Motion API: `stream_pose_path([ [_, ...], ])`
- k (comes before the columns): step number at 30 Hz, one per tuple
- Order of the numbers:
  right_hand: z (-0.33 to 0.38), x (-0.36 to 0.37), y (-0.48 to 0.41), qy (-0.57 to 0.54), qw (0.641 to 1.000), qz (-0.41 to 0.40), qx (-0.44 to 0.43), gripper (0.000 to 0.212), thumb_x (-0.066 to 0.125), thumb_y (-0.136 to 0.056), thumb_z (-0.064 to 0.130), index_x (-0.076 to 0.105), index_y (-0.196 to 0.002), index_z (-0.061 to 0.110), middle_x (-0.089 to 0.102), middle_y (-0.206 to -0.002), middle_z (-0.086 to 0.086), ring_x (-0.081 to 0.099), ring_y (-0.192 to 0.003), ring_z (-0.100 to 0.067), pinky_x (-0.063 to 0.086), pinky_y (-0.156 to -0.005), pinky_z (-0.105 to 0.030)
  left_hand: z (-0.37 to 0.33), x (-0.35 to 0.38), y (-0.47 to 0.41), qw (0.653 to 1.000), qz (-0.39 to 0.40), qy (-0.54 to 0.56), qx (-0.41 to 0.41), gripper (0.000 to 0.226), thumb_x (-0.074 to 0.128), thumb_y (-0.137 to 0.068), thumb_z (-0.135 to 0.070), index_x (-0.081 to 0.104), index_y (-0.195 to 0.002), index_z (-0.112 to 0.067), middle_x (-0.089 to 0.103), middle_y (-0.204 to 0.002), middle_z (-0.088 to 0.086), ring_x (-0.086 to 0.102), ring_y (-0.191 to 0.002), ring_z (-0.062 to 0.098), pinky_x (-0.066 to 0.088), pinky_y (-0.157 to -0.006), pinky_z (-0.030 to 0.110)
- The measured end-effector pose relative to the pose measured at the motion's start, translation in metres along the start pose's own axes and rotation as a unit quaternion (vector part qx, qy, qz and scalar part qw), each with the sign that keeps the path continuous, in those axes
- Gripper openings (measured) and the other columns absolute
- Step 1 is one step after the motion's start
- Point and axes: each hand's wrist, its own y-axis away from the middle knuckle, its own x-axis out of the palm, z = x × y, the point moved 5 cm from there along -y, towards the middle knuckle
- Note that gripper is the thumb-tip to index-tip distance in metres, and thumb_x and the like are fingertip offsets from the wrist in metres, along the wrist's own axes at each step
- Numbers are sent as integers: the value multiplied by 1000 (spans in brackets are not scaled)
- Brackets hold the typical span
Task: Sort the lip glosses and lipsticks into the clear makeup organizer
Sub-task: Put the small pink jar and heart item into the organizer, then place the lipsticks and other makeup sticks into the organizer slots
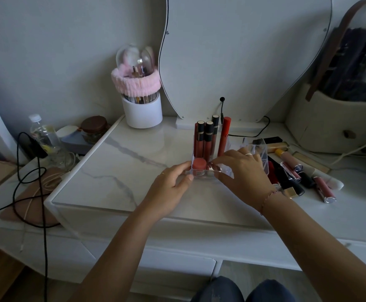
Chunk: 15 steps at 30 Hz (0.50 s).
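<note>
The clear makeup organizer (262,147) stands on the marble vanity top. Several lip glosses (201,138) with black caps and a red tube (223,136) stand upright in its back-left slots. A small pink-capped pot (199,165) sits in the front-left compartment. My left hand (169,188) grips the organizer's front-left corner. My right hand (240,171) rests over the front compartments, its fingertips pinching something small and pink beside the pot; what it is I cannot tell. Loose lipsticks and glosses (297,173) lie in a pile to the right.
A white brush holder with a pink band (141,99) stands at the back left. A water bottle (40,131), a jar (93,128) and black cables (31,177) sit on the lower left surface. A beige bag (334,120) is at the back right.
</note>
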Motion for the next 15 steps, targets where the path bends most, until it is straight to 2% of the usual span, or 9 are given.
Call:
stream_pose_path([
  [2,-3,-12,6,-40,999,-28,7,27,57,-85,33,61,-112,30,60,-116,7,50,-110,-16,34,-98,-37,1,0,-1,1000,2,17,-7,35,49,-96,-32,53,-130,-36,59,-130,-15,49,-122,-1,37,-102,24],
  [3,-7,-20,10,-60,997,-48,16,26,57,-85,31,62,-111,28,60,-115,6,52,-105,-14,39,-96,-35,1,-1,-2,1000,0,28,-11,32,50,-95,-32,54,-127,-40,60,-126,-19,50,-119,-6,37,-99,19],
  [5,-24,-40,19,-98,990,-84,56,25,59,-83,28,63,-107,24,60,-109,4,54,-91,-10,47,-83,-24,-1,-3,-6,999,-21,40,-15,28,52,-95,-31,56,-115,-50,62,-110,-33,51,-105,-20,36,-87,3],
  [6,-36,-50,24,-113,985,-98,81,24,60,-83,26,64,-106,22,60,-107,2,55,-87,-10,48,-79,-22,-1,-4,-10,998,-36,45,-17,28,53,-94,-29,57,-115,-48,61,-105,-37,51,-100,-23,34,-82,-2],
  [8,-60,-68,35,-126,978,-112,126,22,64,-81,24,66,-103,20,62,-102,1,57,-83,-12,49,-75,-25,-1,-4,-18,997,-58,46,-24,31,54,-94,-28,58,-124,-31,61,-110,-29,55,-101,-15,36,-84,2],
  [9,-70,-74,41,-124,977,-101,141,23,66,-79,24,66,-102,20,62,-100,1,56,-80,-11,48,-72,-25,-1,-3,-22,997,-62,47,-26,31,55,-93,-27,58,-125,-29,62,-112,-24,57,-104,-7,37,-86,6],
  [10,-79,-77,48,-120,979,-76,148,27,67,-78,25,65,-104,21,61,-100,3,55,-78,-9,47,-70,-23,-2,-1,-26,996,-62,53,-24,29,55,-93,-27,59,-121,-35,63,-109,-26,59,-104,-3,39,-86,9],
  [12,-89,-76,60,-114,982,-13,151,38,70,-73,29,62,-110,23,56,-104,7,53,-77,-2,44,-67,-14,-1,5,-31,996,-56,59,-20,28,56,-93,-29,58,-116,-45,64,-103,-32,61,-101,-4,42,-84,10],
  [15,-94,-66,79,-108,982,27,154,50,72,-69,35,57,-116,25,51,-120,8,52,-89,-5,44,-74,-13,4,9,-35,997,-64,42,-25,36,55,-93,-33,53,-129,-35,61,-105,-37,56,-103,-12,41,-87,16],
])
